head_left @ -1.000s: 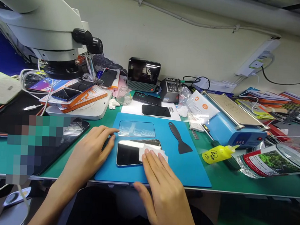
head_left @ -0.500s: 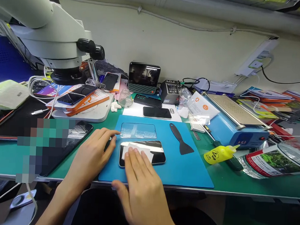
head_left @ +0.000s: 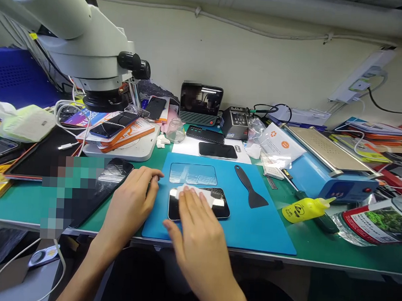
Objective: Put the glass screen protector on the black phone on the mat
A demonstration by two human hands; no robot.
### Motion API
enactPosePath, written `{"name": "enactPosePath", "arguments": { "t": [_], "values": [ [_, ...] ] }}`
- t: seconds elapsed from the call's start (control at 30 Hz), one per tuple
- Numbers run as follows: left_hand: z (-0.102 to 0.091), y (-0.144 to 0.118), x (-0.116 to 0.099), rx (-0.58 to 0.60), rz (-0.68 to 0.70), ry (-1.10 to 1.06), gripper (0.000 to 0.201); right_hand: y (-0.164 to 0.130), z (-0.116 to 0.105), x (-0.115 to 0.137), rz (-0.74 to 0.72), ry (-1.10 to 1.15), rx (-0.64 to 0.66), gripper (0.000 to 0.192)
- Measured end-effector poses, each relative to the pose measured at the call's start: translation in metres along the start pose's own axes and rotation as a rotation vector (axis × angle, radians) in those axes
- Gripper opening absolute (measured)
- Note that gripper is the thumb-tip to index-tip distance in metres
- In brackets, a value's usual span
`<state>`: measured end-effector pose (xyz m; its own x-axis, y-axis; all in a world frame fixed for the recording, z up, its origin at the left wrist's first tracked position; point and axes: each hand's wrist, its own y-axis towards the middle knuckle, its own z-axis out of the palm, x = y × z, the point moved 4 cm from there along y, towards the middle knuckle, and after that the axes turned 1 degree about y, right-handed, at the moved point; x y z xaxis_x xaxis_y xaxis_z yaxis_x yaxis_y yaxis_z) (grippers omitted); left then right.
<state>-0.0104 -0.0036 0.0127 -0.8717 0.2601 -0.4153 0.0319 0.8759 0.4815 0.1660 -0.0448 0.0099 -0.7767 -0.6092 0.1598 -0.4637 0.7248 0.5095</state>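
The right hand [head_left: 200, 230] lies flat, its fingers straight and side by side over a folded white wipe [head_left: 208, 197], pressing it onto the screen of a smartphone [head_left: 222, 209]; the thumb is spread away toward the bench's front edge. The smartphone is directly beneath the wipe and fingers, screen up, its long side roughly along the bench's front edge. It sits in the left half of a blue mat [head_left: 250, 237], between the mat's front and back edges, with its right end and left corners showing past the hand.

The left hand [head_left: 135, 196] is at the mat's left edge, left of the smartphone and apart from it. Its fingers are loosely curved, leaving a narrow gap between thumb and index; whether the fingertips touch the mat cannot be told. Just beyond those fingertips, near the mat's back left corner, lies a clear glass screen protector [head_left: 193, 173] with a dark border, close behind the smartphone.

A black plastic scraper [head_left: 250, 188] lies toward the mat's right edge, blade nearer the front. Outside that edge, a yellow squeeze bottle [head_left: 303, 209] lies tilted on the green bench [head_left: 8, 208].
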Motion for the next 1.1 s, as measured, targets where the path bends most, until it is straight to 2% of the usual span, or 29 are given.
{"name": "enactPosePath", "arguments": {
  "t": [0.1, 0.17, 0.27, 0.37, 0.5, 0.67, 0.77, 0.97, 1.1],
  "values": [
    [0.001, 0.001, 0.0, 0.006, -0.004, -0.001, 0.022, -0.01, -0.005, 0.014, -0.107, 0.057, 0.007, 0.057],
    [0.001, 0.001, 0.0, 0.011, -0.008, 0.0, 0.022, -0.021, -0.014, 0.009, -0.159, 0.056, 0.009, 0.051],
    [0.001, 0.001, 0.0, 0.021, -0.01, -0.001, 0.023, -0.025, -0.021, -0.009, -0.117, -0.01, 0.008, 0.047],
    [0.0, 0.0, 0.001, 0.017, -0.009, -0.001, 0.023, -0.01, -0.012, -0.015, -0.039, -0.016, 0.031, 0.051],
    [0.001, 0.0, 0.001, 0.013, 0.0, 0.007, 0.022, 0.008, 0.004, 0.003, -0.056, 0.09, 0.076, 0.059],
    [0.002, 0.001, 0.001, 0.014, 0.0, 0.01, 0.021, -0.012, -0.008, 0.015, -0.202, 0.115, 0.06, 0.054],
    [0.002, 0.002, 0.001, 0.02, -0.004, 0.008, 0.02, -0.018, -0.015, 0.01, -0.208, 0.1, 0.029, 0.048],
    [0.002, 0.002, 0.001, 0.016, 0.003, 0.009, 0.02, 0.015, 0.01, 0.015, -0.111, 0.073, 0.06, 0.056],
    [0.003, 0.001, 0.002, 0.01, 0.009, 0.003, 0.019, 0.0, 0.009, 0.023, -0.147, 0.033, -0.002, 0.055]
  ]
}}
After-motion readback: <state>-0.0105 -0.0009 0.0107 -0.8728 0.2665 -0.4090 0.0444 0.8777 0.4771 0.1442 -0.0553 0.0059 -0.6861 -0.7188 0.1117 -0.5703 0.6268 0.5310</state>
